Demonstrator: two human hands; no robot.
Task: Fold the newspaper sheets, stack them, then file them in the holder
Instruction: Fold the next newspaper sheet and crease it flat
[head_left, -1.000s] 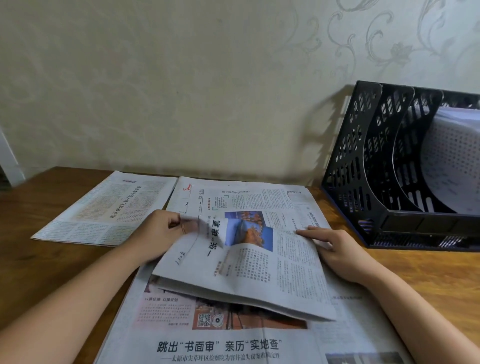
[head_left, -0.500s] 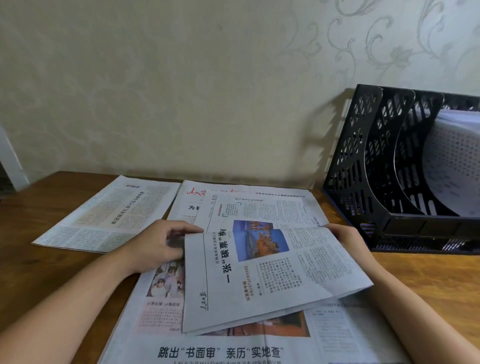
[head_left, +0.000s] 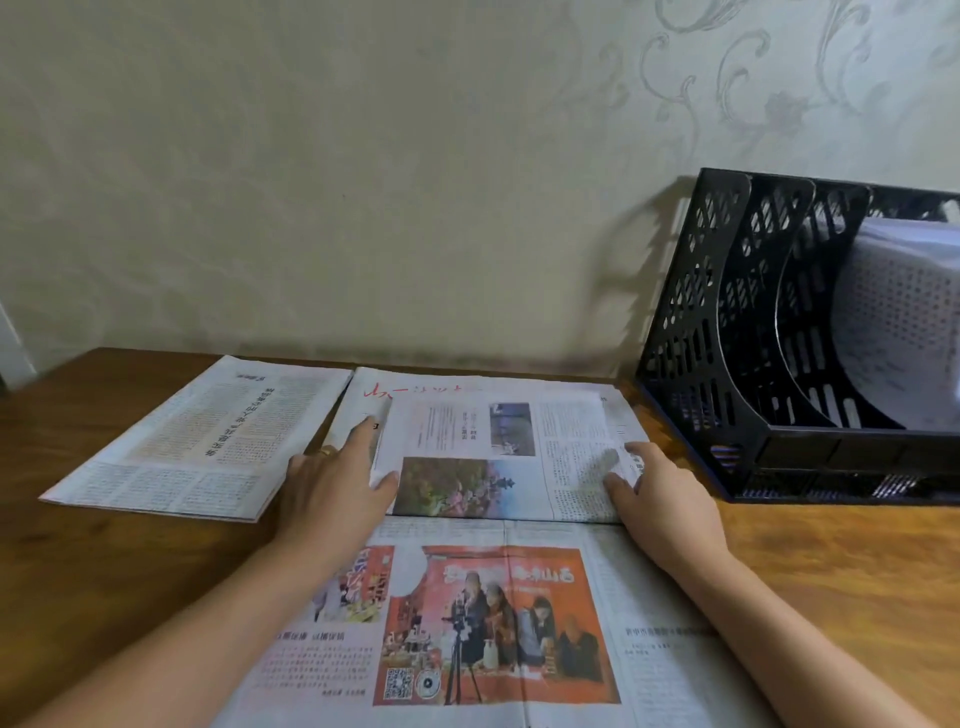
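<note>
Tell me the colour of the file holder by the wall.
Black, with perforated sides; the holder shows best in the head view.

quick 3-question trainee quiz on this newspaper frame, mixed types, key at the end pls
1. True or false: the folded sheet under both hands lies on top of a larger open sheet.
2. Multiple choice: where is the other folded newspaper? A) in the holder B) on the table, left of the left hand C) under the right hand
3. Fill in: the black holder stands at the table's ___ side, against the wall.

Key: 1 true; 2 B; 3 right. Both hands press flat on the folded sheet's side edges; neither has a grip on it.
</note>
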